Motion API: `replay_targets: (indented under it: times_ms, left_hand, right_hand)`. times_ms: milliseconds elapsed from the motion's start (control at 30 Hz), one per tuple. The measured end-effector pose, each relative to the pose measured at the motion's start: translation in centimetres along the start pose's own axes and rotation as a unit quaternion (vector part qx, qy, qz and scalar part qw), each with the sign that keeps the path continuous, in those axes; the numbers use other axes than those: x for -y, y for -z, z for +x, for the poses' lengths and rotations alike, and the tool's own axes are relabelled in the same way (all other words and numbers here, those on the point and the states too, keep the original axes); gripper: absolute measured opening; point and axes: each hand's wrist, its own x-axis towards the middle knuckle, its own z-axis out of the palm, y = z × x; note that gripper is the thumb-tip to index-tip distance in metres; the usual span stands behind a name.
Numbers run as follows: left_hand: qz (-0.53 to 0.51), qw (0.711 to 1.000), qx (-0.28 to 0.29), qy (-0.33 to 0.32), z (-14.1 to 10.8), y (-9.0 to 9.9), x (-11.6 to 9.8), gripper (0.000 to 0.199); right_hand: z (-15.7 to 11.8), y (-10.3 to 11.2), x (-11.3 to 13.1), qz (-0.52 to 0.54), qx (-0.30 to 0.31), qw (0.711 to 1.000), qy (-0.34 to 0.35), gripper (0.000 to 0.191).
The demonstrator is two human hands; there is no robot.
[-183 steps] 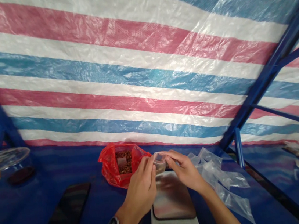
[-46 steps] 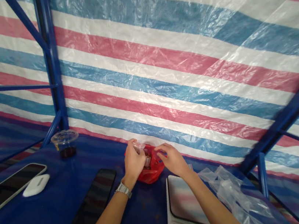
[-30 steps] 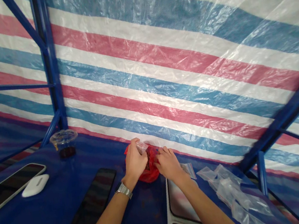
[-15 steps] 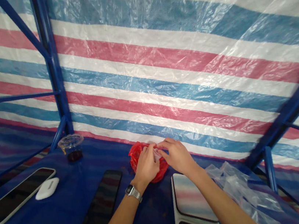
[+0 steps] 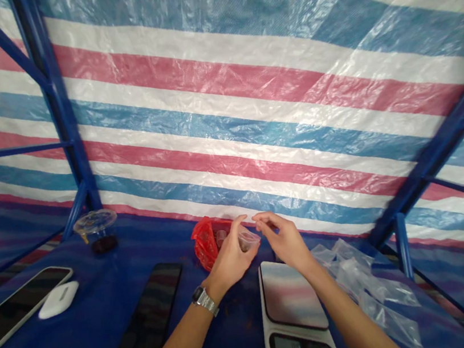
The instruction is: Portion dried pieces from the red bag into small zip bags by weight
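Note:
My left hand (image 5: 229, 259), with a watch on the wrist, grips a small clear plastic bag (image 5: 249, 239) between thumb and fingers, its mouth tilted up to the right. Just right of that bag, my right hand (image 5: 284, 238) has thumb and fingertips drawn together in a pinch; whatever may be between them is too small to make out. Behind the left hand sits a crumpled red plastic bag (image 5: 204, 244), standing open with small clear items inside, partly covered by the hand. A white kitchen scale (image 5: 293, 298) lies below the right hand, its plate bare.
Loose clear plastic bags (image 5: 361, 277) lie right of the right forearm. Toward the left are a black phone (image 5: 151, 309), a white earbuds case (image 5: 58, 300), a light-framed phone (image 5: 22, 310) and a clear cup (image 5: 101, 233) holding dark liquid. Striped sheeting (image 5: 249, 114) and blue posts stand behind.
My hands have moved apart at the small bag, the right one drawing away from it. The left hand has shifted right, uncovering more of the red bag's inside. The view has turned slightly right.

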Motion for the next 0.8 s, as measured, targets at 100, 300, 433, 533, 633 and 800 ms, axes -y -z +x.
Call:
replay_targets:
  times_ms: [100,300,433,533,633,800]
  left_hand:
    - [-0.03,0.999,0.027,0.002,-0.5,-1.0,-0.5,0.069]
    - [-0.074,0.995,0.059,-0.015,-1.3,-3.1,-1.3,0.081]
    - [-0.053,0.993,0.104,0.003,-1.4,-2.8,-1.8,0.046]
    - [0.063,0.992,0.113,0.006,-1.2,-2.1,-1.7,0.028]
    - [0.177,0.977,0.115,-0.03,-1.0,-1.7,-1.3,0.026]
    - [0.242,0.959,0.136,-0.06,-1.0,-1.8,-1.0,0.023]
  right_hand:
    - [-1.2,1.3,0.1,0.015,0.057,0.998,-0.001,0.031]
    - [-2.5,3.6,-1.7,0.05,0.065,0.996,-0.039,0.029]
    - [-3.1,5.7,-4.0,0.067,0.122,0.988,-0.069,0.029]
    - [-4.4,6.8,-5.2,0.07,0.161,0.98,-0.088,0.027]
    - [-5.6,7.5,-5.9,0.022,0.137,0.987,-0.085,0.025]
    - [-5.8,8.3,-7.1,-0.09,0.004,0.993,-0.071,0.032]
